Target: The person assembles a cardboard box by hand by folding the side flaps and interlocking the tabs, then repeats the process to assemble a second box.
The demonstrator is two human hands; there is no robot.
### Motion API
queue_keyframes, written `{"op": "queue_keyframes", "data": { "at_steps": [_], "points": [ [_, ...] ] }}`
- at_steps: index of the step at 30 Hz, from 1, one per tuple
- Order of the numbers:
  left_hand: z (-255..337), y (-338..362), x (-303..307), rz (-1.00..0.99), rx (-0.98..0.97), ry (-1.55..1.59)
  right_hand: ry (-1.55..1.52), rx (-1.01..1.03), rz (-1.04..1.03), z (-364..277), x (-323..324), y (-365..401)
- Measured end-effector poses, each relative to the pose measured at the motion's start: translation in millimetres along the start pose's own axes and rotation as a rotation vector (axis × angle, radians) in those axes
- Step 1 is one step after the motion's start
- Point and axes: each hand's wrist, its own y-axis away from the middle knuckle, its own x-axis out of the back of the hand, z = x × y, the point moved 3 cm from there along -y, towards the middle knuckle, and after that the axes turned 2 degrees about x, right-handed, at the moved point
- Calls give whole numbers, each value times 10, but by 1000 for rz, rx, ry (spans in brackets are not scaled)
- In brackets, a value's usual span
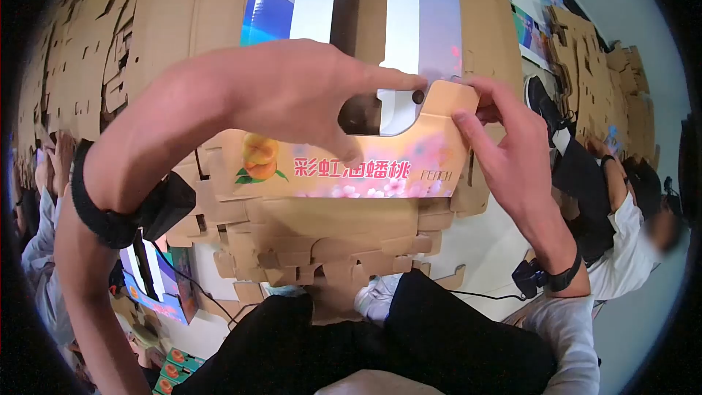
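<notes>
A printed cardboard peach box lies in front of me, its orange-pink end panel with peaches, blossoms and red lettering facing me. White strips run along its top with a long dark gap between them. My left hand reaches across the near end, index finger stretched to the right corner and thumb over the panel. Its other fingers are partly hidden. At that corner my right hand pinches an orange flap between thumb and fingers. A dark round spot shows beside my left index fingertip.
Flattened brown cardboard is stacked beneath the box. Another printed box stands at lower left, near green cartons. More cardboard stacks rise at right. A seated person is at right; another person's arm shows at left.
</notes>
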Motion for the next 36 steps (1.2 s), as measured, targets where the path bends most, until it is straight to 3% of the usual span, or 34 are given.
{"op": "queue_keyframes", "data": {
  "at_steps": [5, 8, 9, 12, 15, 18, 31, 36],
  "points": [
    [-89, -39, -29, 197, -63, 126, -130, -104, -36, 56, -41, -58],
    [-233, -82, -157, 311, -197, 123, -213, -238, -68, 57, 0, -72],
    [-203, -71, -150, 379, -245, 68, -157, -238, -62, -22, 23, -99],
    [-117, -25, -156, 300, -95, -156, -43, -257, -86, -75, 45, -130],
    [-3, 38, -224, 401, -91, -493, -37, -276, -92, -68, 43, -128],
    [-34, 45, -304, 627, -229, -606, -85, -256, -68, -38, 39, -116],
    [-172, -8, -397, 713, -276, -544, -348, -361, -217, 257, 38, -258],
    [-234, -7, -432, 746, -231, -505, -377, -415, -323, 725, -99, -363]
  ]
}}
